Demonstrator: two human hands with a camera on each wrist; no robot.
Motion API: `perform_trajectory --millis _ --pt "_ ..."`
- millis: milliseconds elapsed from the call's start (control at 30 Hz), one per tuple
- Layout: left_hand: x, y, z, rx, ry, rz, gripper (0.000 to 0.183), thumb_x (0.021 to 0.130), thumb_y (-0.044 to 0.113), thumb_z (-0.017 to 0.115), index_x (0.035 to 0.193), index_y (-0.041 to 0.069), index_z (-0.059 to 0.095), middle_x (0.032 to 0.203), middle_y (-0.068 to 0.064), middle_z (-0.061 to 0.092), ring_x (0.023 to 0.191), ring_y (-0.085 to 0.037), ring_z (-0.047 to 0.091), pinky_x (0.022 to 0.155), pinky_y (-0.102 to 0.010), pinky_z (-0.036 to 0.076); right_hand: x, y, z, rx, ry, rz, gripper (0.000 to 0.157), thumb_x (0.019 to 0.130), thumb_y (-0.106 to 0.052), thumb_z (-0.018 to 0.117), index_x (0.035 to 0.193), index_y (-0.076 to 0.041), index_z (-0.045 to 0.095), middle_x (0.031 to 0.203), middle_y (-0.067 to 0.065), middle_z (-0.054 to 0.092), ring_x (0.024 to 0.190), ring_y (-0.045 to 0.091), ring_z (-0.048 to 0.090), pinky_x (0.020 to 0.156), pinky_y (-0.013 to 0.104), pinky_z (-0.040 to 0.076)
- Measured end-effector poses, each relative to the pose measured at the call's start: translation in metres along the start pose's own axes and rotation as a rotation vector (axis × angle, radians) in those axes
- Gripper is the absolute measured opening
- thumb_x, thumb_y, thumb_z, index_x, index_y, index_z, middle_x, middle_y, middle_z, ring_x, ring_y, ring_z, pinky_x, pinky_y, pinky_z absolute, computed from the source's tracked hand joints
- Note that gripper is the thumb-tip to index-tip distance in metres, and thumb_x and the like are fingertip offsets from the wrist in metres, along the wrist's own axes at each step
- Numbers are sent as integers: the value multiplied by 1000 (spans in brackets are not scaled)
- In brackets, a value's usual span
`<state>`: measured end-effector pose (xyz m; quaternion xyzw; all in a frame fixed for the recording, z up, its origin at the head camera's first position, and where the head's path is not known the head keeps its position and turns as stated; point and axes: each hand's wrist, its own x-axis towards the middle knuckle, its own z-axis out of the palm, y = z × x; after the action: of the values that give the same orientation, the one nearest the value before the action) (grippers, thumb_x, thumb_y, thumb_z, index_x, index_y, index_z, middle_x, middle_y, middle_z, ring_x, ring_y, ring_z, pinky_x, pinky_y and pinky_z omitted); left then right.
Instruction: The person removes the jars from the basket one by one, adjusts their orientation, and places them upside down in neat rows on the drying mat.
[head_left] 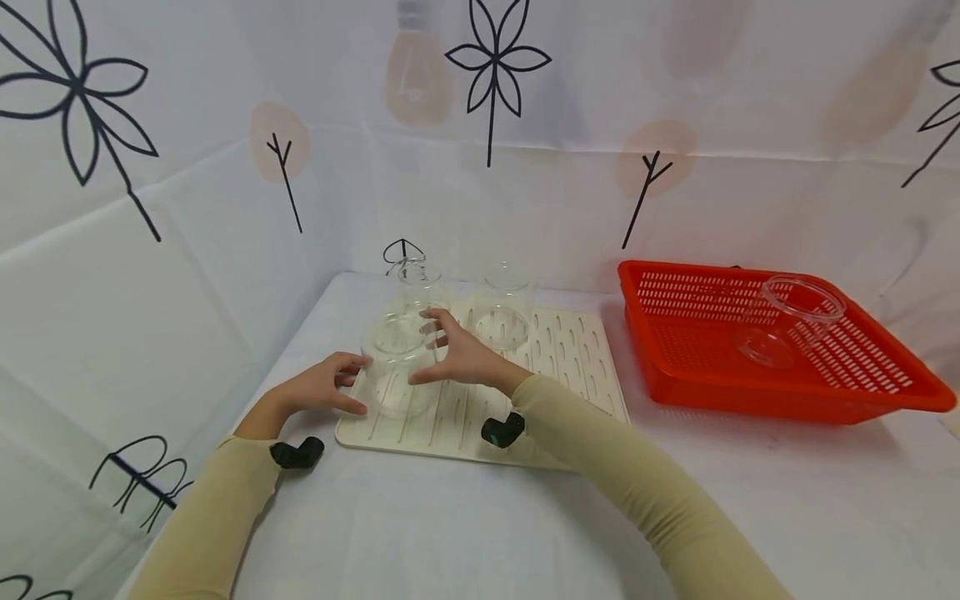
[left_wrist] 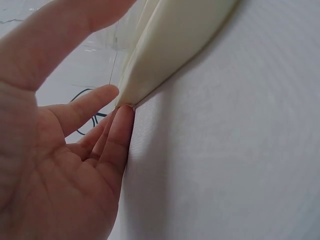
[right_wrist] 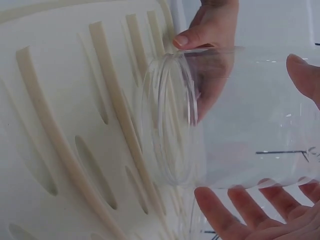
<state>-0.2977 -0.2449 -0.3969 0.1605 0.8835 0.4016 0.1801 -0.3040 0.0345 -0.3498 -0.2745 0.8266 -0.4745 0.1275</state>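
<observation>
A clear jar (head_left: 396,367) stands with its wide rim down on the cream ribbed mat (head_left: 480,429). My right hand (head_left: 468,358) spreads round its right side, thumb in front and fingertips (right_wrist: 210,197) right at the wall. To the left of the same jar is my left hand (head_left: 318,387), its fingers parted. The left thumb meets the jar's rim in the right wrist view. In the left wrist view, the left fingers (left_wrist: 117,127) reach the mat's corner. Two more clear jars, one at the back left (head_left: 420,287) and one behind the right hand (head_left: 504,304), stand on the mat.
A red slotted basket (head_left: 720,408) sits right of the mat, with another clear jar (head_left: 795,325) inside. A white printed cloth (head_left: 495,208) rises behind and to the left. White cloth covers the table (head_left: 420,525).
</observation>
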Motion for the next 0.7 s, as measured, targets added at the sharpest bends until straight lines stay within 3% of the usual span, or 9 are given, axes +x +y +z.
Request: perform_trajectory --millis 700 --pt "0 1 1 26 17 -17 94 67 27 85 138 -4 32 137 -23 32 120 -40 40 100 -50 34 -1 -4 -3 -11 -33 8 102 70 -30 82 147 -20 16 138 9 34 123 26 40 87 40 45"
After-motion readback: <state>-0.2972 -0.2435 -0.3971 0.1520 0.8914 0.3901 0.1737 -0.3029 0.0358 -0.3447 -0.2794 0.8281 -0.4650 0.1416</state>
